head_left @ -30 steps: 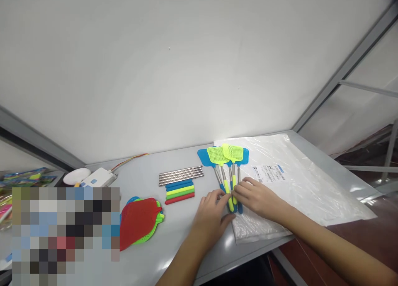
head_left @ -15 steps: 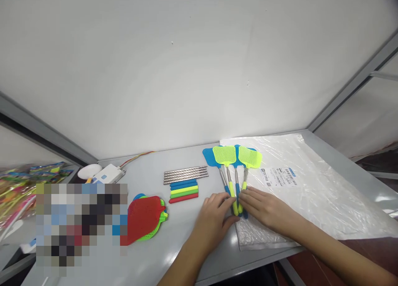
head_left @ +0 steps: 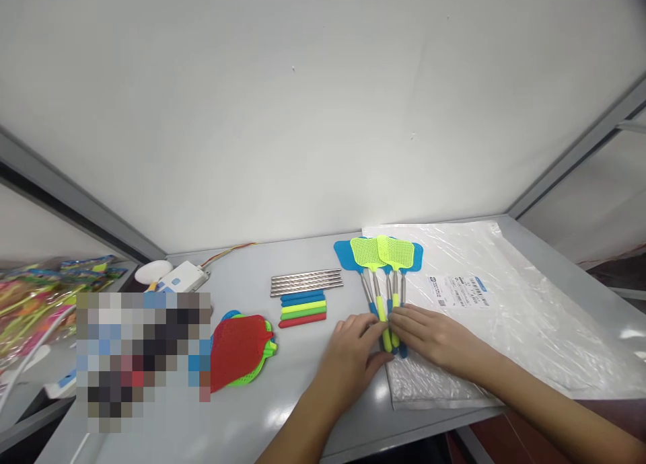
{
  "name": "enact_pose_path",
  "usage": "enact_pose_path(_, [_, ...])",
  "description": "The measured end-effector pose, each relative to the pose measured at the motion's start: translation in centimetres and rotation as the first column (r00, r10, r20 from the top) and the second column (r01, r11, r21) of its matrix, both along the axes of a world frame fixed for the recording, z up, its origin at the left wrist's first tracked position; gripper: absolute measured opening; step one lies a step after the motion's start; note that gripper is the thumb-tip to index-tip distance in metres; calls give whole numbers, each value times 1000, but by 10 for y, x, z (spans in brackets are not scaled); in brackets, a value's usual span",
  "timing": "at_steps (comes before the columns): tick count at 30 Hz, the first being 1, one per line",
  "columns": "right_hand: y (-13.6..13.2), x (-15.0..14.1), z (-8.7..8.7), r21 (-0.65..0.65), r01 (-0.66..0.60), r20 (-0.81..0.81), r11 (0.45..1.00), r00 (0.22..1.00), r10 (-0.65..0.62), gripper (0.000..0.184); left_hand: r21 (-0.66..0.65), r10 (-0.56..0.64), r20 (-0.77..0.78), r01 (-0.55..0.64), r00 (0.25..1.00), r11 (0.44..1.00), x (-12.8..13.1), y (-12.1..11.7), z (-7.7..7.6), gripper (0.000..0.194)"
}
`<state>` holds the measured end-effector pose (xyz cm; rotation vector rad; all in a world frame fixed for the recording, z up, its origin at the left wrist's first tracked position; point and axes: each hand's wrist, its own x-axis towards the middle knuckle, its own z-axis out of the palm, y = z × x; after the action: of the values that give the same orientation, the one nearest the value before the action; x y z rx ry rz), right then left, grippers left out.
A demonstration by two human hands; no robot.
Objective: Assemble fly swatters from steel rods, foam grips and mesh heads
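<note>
Bracketing a bunch of fly swatters (head_left: 398, 252), two hands are planted at the right half of the table (head_left: 297, 363)! The handles (head_left: 381, 309) are grasped from the left by the left hand (head_left: 348, 356), its thumb set low by their near ends, while from the right they are covered by the bent fingers of the right hand (head_left: 428, 336); how hard they are squeezed cannot be told. Blue and yellow heads are fanned out on the far side, overlapping, across the left edge of a clear plastic bag (head_left: 509, 370) with a printed label (head_left: 461, 291).

Squaring-up, by the look of it, is the step in hand: handles are brought level, heads less so. An even press from both sides seems called for now, so that no shaft is left splayed.

Over to the left, metal rods (head_left: 306, 282) are lined up, with coloured grips (head_left: 303, 309) laid just nearer. Farther left, loose swatter heads (head_left: 239, 346) are stacked, red on top; beyond that, pixel blocks hide what is there.
</note>
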<state>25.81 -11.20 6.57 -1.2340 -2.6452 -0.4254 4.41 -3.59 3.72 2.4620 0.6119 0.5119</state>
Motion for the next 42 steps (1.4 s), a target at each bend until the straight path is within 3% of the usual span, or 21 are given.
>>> enact_pose_path(5, [-3,3,8,-13,28,-47,1000,998,-28,29,4,3,9,-4,1000,1000,0,-1,1,44])
enact_pose_path(11, [13,-2,26,-30,-59,-116,998,992,55,26,92,43,14,-44,999,995,-11,-5,11,43])
enact_pose_path(15, [62,-17,30,-104,-125,-73,987,990,117,26,159,205,9,-204,979,966,-40,-10,19,27])
enact_pose_path(17, [97,-30,28,-192,-93,-68,977,994,82,25,196,295,15,-292,955,936,-60,-15,22,21])
enact_pose_path(22, [179,-66,22,-362,0,-97,932,995,-38,27,229,505,75,-508,860,830,-118,-26,24,15])
enact_pose_path(26, [212,-81,15,-448,-4,-104,894,993,-47,28,170,654,142,-669,743,724,-159,-28,21,16])
enact_pose_path(30, [219,-88,8,-516,35,-105,856,989,-103,22,122,704,165,-723,691,681,-174,-23,17,15])
enact_pose_path(35, [218,-94,8,-534,136,-92,834,972,-218,14,182,662,165,-682,731,708,-164,-11,22,15])
enact_pose_path(39, [207,-87,27,-484,256,-120,837,928,-353,16,136,657,187,-681,731,719,-163,-3,26,16])
enact_pose_path(42, [180,-84,46,-435,290,-293,852,850,-439,20,28,657,233,-680,717,733,-160,-1,25,19])
